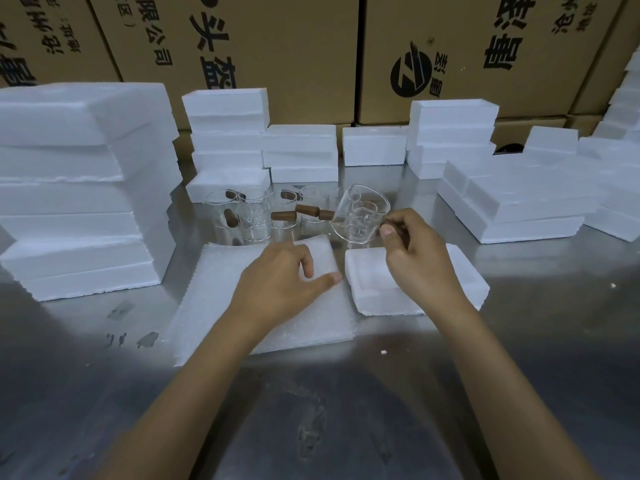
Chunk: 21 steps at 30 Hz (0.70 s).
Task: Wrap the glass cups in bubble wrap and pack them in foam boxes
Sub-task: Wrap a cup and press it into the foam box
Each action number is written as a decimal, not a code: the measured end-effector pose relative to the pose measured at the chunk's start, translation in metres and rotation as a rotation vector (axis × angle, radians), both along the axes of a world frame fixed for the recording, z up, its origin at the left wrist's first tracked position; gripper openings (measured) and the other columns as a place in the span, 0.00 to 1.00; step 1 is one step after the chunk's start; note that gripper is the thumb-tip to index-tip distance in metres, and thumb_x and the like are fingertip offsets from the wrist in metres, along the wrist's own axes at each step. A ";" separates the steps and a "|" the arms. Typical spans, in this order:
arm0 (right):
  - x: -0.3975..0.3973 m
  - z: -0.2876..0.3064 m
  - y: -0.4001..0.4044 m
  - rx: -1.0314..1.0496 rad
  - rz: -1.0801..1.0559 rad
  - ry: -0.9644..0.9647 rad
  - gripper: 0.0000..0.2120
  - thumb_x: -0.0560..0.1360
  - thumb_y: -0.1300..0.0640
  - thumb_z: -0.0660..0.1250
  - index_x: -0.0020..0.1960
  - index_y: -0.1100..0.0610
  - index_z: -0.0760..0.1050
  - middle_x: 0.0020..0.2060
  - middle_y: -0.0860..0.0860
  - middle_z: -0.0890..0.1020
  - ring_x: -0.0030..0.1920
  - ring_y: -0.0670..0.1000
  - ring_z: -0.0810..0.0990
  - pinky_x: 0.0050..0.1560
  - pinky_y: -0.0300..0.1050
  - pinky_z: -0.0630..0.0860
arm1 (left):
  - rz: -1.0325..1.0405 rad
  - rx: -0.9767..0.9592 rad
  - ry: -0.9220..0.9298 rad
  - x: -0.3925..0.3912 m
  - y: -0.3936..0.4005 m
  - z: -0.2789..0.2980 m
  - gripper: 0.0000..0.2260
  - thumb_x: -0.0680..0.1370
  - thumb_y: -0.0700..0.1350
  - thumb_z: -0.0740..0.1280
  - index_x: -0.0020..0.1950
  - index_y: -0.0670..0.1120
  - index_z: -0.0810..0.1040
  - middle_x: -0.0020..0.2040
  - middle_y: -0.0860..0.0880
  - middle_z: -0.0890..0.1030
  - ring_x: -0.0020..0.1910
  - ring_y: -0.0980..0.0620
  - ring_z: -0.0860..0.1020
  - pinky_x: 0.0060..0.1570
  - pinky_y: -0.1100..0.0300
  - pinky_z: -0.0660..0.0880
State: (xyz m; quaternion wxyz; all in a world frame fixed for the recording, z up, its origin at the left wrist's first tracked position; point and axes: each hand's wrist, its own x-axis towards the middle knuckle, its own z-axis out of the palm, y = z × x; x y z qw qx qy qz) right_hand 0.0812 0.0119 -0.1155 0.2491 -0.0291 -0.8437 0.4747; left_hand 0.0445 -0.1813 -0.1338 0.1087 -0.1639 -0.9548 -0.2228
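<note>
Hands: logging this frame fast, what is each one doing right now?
Left hand: open, resting on the bubble wrap.
Right hand: holds a glass cup by its wooden handle, tilted above the table.

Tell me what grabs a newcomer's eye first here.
The glass cup held tilted above the table at center, the right hand gripping its wooden handle. The left hand presses the bubble wrap below. White foam boxes stacked left, back and right.

Packing warehouse: printed cartons (311, 46), foam box stacks (86, 188), steel bench (311, 410).
</note>
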 end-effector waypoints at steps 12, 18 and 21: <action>0.007 0.002 -0.012 0.101 0.233 -0.101 0.06 0.81 0.57 0.62 0.47 0.48 0.73 0.38 0.40 0.79 0.43 0.41 0.76 0.45 0.38 0.71 | 0.006 0.439 -0.261 -0.007 -0.025 0.028 0.15 0.81 0.45 0.62 0.35 0.52 0.78 0.44 0.44 0.82 0.38 0.54 0.75 0.36 0.65 0.68; 0.014 0.000 -0.020 0.436 0.238 -0.002 0.02 0.78 0.57 0.62 0.48 0.51 0.72 0.42 0.44 0.78 0.43 0.49 0.75 0.44 0.49 0.74 | -0.014 0.670 -0.162 0.000 -0.023 0.038 0.14 0.81 0.43 0.60 0.37 0.48 0.78 0.38 0.49 0.78 0.37 0.56 0.72 0.43 0.57 0.68; 0.015 -0.006 -0.030 0.458 0.241 -0.033 0.02 0.78 0.54 0.63 0.48 0.48 0.72 0.41 0.43 0.79 0.41 0.49 0.75 0.40 0.46 0.69 | -0.194 0.605 -0.125 0.010 -0.015 0.044 0.10 0.80 0.41 0.64 0.41 0.48 0.81 0.41 0.55 0.80 0.43 0.58 0.77 0.49 0.59 0.71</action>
